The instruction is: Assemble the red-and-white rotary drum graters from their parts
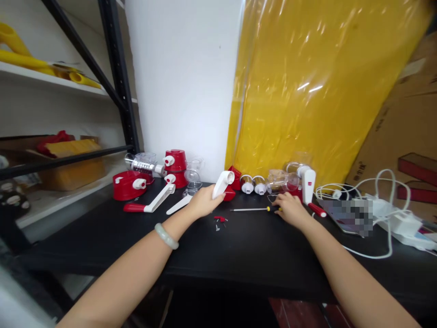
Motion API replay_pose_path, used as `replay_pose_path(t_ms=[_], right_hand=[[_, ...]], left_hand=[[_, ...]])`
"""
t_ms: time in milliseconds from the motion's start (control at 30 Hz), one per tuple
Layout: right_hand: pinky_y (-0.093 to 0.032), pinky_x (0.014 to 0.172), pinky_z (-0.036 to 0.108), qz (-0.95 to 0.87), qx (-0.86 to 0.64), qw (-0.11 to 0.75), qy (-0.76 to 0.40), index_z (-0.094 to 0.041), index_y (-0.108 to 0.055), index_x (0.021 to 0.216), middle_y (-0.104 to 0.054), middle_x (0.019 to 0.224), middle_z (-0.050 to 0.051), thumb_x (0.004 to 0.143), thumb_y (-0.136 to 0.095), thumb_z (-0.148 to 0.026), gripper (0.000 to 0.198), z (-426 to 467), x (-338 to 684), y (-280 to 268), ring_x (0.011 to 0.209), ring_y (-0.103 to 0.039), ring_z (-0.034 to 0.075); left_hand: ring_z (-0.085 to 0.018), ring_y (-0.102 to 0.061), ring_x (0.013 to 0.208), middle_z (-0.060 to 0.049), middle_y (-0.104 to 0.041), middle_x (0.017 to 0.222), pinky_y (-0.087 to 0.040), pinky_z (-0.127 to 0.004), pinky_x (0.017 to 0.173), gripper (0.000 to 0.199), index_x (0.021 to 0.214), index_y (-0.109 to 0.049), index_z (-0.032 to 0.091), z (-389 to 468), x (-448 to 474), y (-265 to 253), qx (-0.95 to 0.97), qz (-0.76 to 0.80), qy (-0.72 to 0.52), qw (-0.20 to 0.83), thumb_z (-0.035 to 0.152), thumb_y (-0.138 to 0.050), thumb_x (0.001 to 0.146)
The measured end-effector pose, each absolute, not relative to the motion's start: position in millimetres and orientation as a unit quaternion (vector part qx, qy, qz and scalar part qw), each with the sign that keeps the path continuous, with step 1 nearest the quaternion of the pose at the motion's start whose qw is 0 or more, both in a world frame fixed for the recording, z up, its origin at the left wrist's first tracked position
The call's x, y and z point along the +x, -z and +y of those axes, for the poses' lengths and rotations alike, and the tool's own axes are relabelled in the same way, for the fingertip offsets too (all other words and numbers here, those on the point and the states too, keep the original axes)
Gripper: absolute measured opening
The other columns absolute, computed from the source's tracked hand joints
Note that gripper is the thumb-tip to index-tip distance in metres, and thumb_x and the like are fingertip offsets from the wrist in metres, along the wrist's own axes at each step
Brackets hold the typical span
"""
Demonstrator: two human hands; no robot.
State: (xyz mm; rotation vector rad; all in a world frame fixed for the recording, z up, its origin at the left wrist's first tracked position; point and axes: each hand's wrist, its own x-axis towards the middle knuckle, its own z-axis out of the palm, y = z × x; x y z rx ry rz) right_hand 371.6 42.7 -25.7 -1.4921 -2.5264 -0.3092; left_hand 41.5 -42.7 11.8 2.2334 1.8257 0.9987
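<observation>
My left hand (203, 201) is closed around a crank handle (222, 183), its white arm raised above the black table and its red grip pointing right. At the right, my right hand (290, 208) has its fingers curled over the handle of a screwdriver (251, 209). The screwdriver lies flat, its metal shaft pointing left and bits of yellow showing by the fingers. Between the hands lie small red pieces (221, 219) and a few tiny screws (217, 228). Another crank handle (160, 198), white with a red grip, rests left of my left hand.
Red housings (127, 186) and clear plastic parts (193, 177) stand at the back left. Two drum-like cylinders (260, 185) sit at the back. An assembled white-armed grinder (309, 182), a tablet-like device (341, 216) and white cables (389, 228) occupy the right. A metal shelf (119, 68) borders the left.
</observation>
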Motion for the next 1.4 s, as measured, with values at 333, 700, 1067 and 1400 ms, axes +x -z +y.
replay_pose_path(t_ms=[333,700,1067,1400], right_hand=[[-0.052,0.089,0.04,-0.806,-0.399,0.423,-0.105,-0.021,-0.066,0.097,-0.072,0.101,0.008,0.077,-0.067,-0.04,0.028,50.1,389.9,21.5,0.095,-0.068,0.025],[-0.057,0.08,0.039,-0.747,-0.411,0.503,-0.142,-0.019,-0.073,0.087,-0.076,0.09,0.009,0.069,-0.074,-0.047,0.034,26.3,379.4,4.1,0.082,-0.071,0.026],[-0.057,0.082,0.04,-0.768,-0.396,0.485,-0.139,-0.019,-0.074,0.089,-0.076,0.092,0.008,0.072,-0.072,-0.046,0.032,23.8,374.1,7.5,0.085,-0.072,0.026],[-0.057,0.082,0.04,-0.77,-0.401,0.476,-0.138,-0.018,-0.074,0.09,-0.076,0.093,0.009,0.072,-0.072,-0.046,0.033,24.1,375.6,6.2,0.086,-0.072,0.026]], left_hand=[[-0.021,-0.067,0.056,-0.002,-0.067,0.059,-0.046,-0.028,0.059,0.039,0.097,-0.06,0.018,-36.5,30.0,-9.7,0.688,0.618,-0.376,0.061,0.053,-0.043,0.091],[-0.024,-0.068,0.061,-0.005,-0.069,0.064,-0.042,-0.028,0.057,0.041,0.104,-0.062,0.021,-41.4,31.2,-20.1,0.67,0.673,-0.312,-0.003,0.054,-0.04,0.092],[-0.026,-0.068,0.065,-0.006,-0.07,0.068,-0.041,-0.028,0.059,0.045,0.109,-0.062,0.021,-42.4,34.2,-19.5,0.67,0.684,-0.288,-0.011,0.055,-0.038,0.092],[-0.025,-0.068,0.063,-0.006,-0.07,0.067,-0.041,-0.028,0.058,0.044,0.107,-0.062,0.02,-41.7,34.5,-18.8,0.675,0.679,-0.288,-0.01,0.055,-0.039,0.092]])
